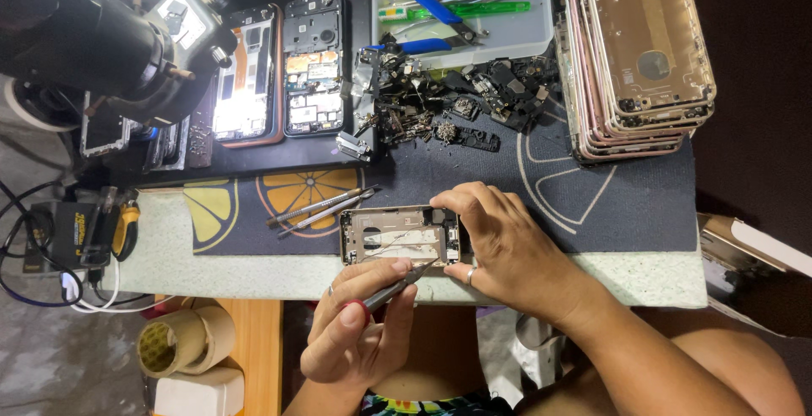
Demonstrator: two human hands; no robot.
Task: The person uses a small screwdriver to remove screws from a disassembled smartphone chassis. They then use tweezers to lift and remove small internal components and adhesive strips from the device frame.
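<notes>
While the right hand (507,243) pins the stripped phone frame (399,235) at the table edge, the left hand (355,323) pinches tweezers (397,283) just below it; parts inside look still unremoved.

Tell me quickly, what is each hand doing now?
Left hand: closed on a thin metal tool, tip at the phone frame.
Right hand: fingers over the phone frame's right end, holding it steady.
</notes>
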